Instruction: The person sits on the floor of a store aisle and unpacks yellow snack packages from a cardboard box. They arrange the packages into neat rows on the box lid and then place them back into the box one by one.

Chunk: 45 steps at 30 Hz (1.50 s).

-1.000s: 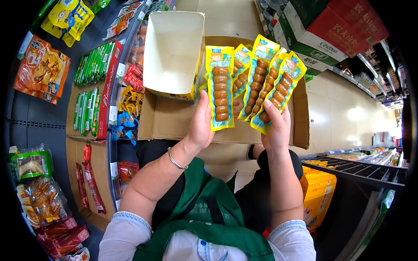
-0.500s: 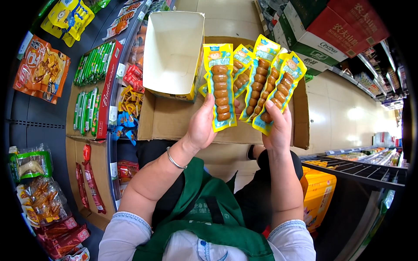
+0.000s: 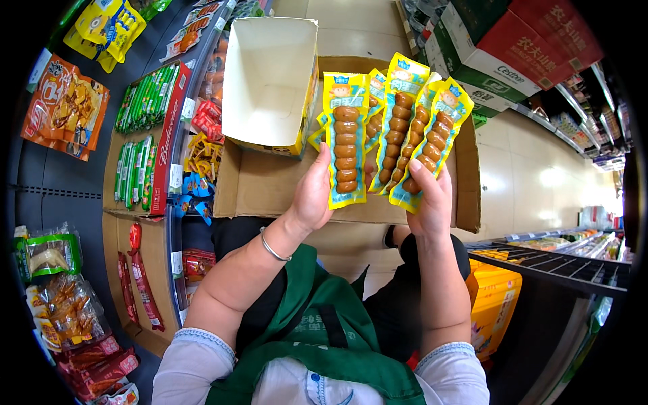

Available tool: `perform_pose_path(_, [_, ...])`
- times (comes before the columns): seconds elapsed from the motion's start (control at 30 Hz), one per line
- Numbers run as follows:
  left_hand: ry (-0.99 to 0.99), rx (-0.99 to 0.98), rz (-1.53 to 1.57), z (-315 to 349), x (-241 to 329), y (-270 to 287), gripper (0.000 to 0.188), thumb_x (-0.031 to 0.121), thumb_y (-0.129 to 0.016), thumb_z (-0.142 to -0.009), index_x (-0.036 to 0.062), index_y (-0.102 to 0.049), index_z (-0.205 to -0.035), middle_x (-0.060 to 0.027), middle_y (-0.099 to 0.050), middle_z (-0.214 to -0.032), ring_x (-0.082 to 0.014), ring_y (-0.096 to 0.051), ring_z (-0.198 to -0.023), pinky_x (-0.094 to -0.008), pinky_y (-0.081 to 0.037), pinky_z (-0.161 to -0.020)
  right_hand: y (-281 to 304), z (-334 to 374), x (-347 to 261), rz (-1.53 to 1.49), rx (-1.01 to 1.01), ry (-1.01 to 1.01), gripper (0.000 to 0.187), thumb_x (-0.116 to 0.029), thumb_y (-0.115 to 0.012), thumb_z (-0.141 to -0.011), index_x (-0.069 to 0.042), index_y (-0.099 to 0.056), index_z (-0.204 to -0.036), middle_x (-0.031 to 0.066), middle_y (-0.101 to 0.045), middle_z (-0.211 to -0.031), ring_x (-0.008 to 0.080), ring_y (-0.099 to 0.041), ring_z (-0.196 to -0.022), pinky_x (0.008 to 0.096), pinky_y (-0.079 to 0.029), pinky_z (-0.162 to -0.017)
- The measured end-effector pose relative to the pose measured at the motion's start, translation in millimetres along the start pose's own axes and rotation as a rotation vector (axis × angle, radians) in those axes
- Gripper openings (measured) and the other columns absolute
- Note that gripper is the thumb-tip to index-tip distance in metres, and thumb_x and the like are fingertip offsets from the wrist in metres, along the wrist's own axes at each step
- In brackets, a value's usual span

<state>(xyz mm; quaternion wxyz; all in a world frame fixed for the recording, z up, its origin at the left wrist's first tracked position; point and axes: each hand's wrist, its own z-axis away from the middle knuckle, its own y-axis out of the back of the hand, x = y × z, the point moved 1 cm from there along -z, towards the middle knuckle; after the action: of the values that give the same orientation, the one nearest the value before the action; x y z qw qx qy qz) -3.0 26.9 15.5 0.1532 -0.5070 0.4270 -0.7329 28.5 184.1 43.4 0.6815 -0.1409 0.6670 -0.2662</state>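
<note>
My left hand (image 3: 313, 192) is closed on the lower left edge of a yellow sausage packet (image 3: 346, 145), its ribbed brown sausage showing through the clear front. Fanned out beside it are several matching sausage packets (image 3: 397, 135), gripped near their lower ends by my right hand (image 3: 430, 202) with the thumb across the front. One packet is partly hidden behind the others, and I cannot tell which hand bears it. All of them are over an open cardboard box (image 3: 253, 192). An open carton with a white inside (image 3: 270, 84) sits in that box's left part.
Shelves at left carry green-wrapped snacks (image 3: 137, 169) in a red-edged tray, red sausages (image 3: 144, 283) and hanging snack bags (image 3: 65, 108). Stacked drink cartons (image 3: 499, 61) stand at the far right. A black wire rack (image 3: 553, 260) and a yellow box (image 3: 496, 300) are at near right.
The packet in my left hand has shifted slightly right, closer to the fan. The packets in my right hand have moved a little left and tilted slightly.
</note>
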Motion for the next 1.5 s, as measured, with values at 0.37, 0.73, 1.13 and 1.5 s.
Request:
perform_pose_path(0.37, [0.025, 0.032, 0.045, -2, 0, 3, 0.052, 0.045, -0.021, -0.099, 0.0076, -0.040, -0.129, -0.0111, -0.058, -0.109, -0.0205, -0.060, -0.097, -0.0381, -0.050, -0.084, -1, 2, 0, 0.091, -0.012, 0.029, 0.045, -0.009, -0.060, -0.084, -0.001, -0.040, -0.123, 0.0113, -0.057, -0.113, 0.0193, -0.059, -0.100, 0.0353, -0.048, -0.087])
perform_pose_path(0.73, [0.057, -0.008, 0.078, -2, -1, 9, 0.054, 0.045, -0.019, -0.099, 0.0076, -0.032, -0.135, -0.0108, -0.048, -0.129, -0.0247, -0.050, -0.116, -0.0422, -0.040, -0.099, -6, 3, -3, 0.063, -0.013, 0.035, 0.044, -0.008, -0.058, -0.084, -0.001, -0.039, -0.123, 0.0140, -0.057, -0.113, 0.0223, -0.061, -0.098, 0.0373, -0.050, -0.085])
perform_pose_path(1.13, [0.042, 0.035, -0.025, -4, -3, 7, 0.057, 0.051, -0.020, -0.097, 0.0082, -0.041, -0.128, -0.0126, -0.060, -0.103, -0.0222, -0.061, -0.090, -0.0375, -0.052, -0.078, -2, 1, -2, 0.088, -0.024, 0.034, 0.045, -0.012, -0.056, -0.085, 0.001, -0.038, -0.124, 0.0143, -0.055, -0.114, 0.0226, -0.060, -0.099, 0.0366, -0.050, -0.085])
perform_pose_path(1.5, [0.083, 0.025, 0.017, -1, -1, 9, 0.054, 0.046, -0.022, -0.098, 0.0076, -0.034, -0.134, -0.0095, -0.049, -0.127, -0.0224, -0.052, -0.113, -0.0403, -0.043, -0.096, -3, 2, -2, 0.070, 0.006, 0.037, 0.044, -0.010, -0.059, -0.084, -0.001, -0.040, -0.123, 0.0126, -0.056, -0.113, 0.0209, -0.060, -0.099, 0.0370, -0.050, -0.086])
